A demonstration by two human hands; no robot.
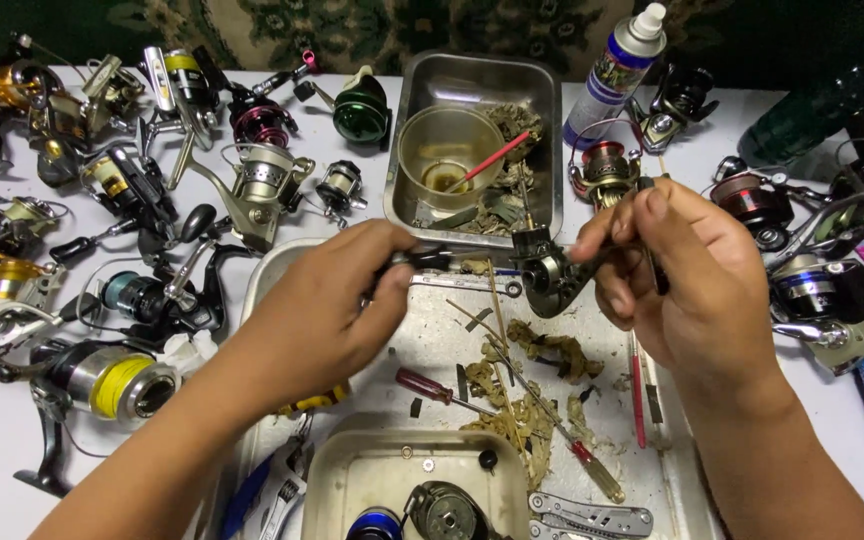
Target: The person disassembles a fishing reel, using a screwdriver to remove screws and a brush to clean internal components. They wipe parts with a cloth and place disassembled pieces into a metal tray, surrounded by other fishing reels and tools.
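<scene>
Above the grimy metal tray point(652, 470), both hands' fingers point(607, 235) pinch a dark, greasy reel body point(549, 280).

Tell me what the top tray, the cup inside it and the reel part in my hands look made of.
Top tray: likely stainless steel, brushed grey with soft reflections. Cup: clear yellowish plastic, seemingly; you see through its wall. Reel body, held by right hand and left hand: glossy black, metal or plastic unclear.

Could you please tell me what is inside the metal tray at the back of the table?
The metal tray holds a clear bowl with a red-handled tool leaning in it, beside dirty rags. Whatever lies beneath them is covered.
</scene>
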